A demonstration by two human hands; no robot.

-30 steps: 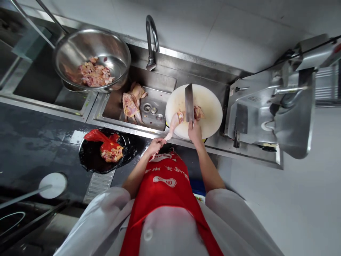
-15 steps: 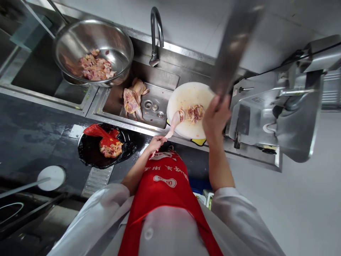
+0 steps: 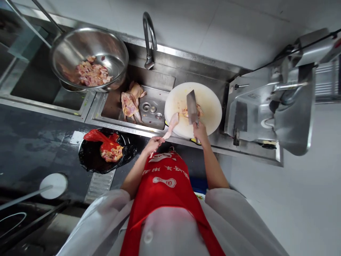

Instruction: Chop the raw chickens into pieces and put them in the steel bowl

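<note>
My left hand (image 3: 154,145) is closed round the foot end of a raw chicken leg (image 3: 173,122), whose thick end rests on the left edge of a round white cutting board (image 3: 210,96). In my right hand (image 3: 200,131) is the handle of a cleaver (image 3: 191,106). Its broad blade is down over the board, partly covering some chopped chicken pieces (image 3: 199,111). Whether the edge touches the board I cannot tell.
Left of the board, more raw chicken (image 3: 130,101) lies in the sink (image 3: 157,92) below a faucet (image 3: 149,39). A large steel bowl (image 3: 119,53) holds cut meat. A black-lined bin (image 3: 87,156) stands on the floor. At the right is a metal slicing machine (image 3: 255,106).
My right hand has brought the cleaver down from high above onto the chopped pieces. The left hand keeps its hold on the chicken leg, and the view has shifted slightly.
</note>
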